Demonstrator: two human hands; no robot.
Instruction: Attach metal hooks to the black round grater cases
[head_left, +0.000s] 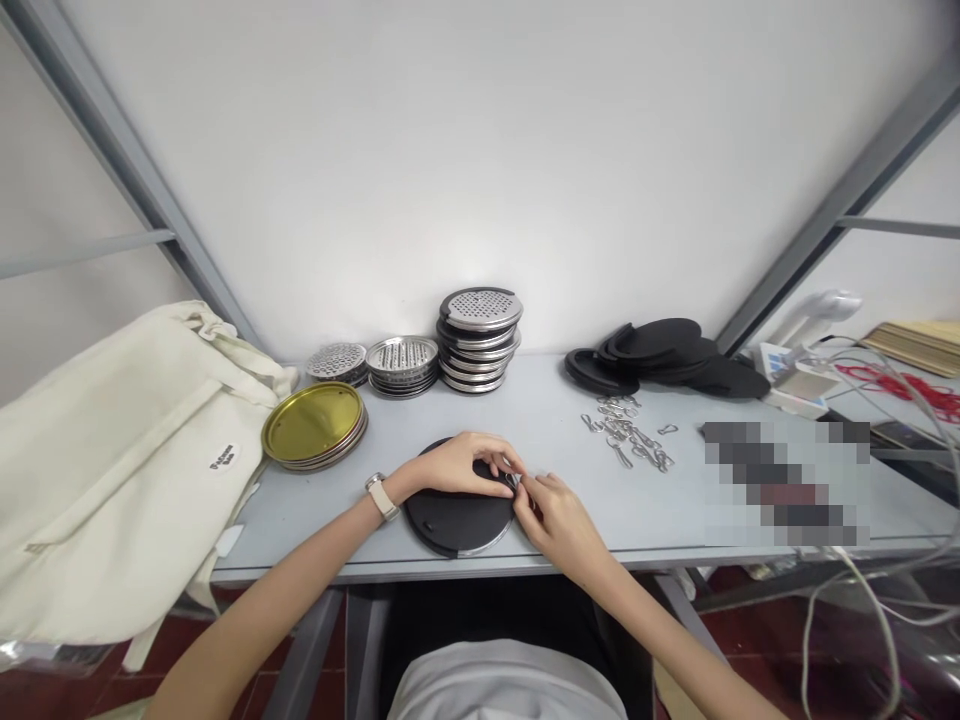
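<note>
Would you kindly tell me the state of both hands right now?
Left hand: over the black disc, fingers curved near its edge; grip cannot be told.
Right hand: fingers curled at that edge; grip cannot be told.

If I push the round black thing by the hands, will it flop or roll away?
The round black disc probably won't flop: it looks like a flat, even circle with a shiny metal-looking edge. Lying down, it would likely slide rather than roll. It's close to the front edge of the table, so pushing it that way might tip it off.
</note>
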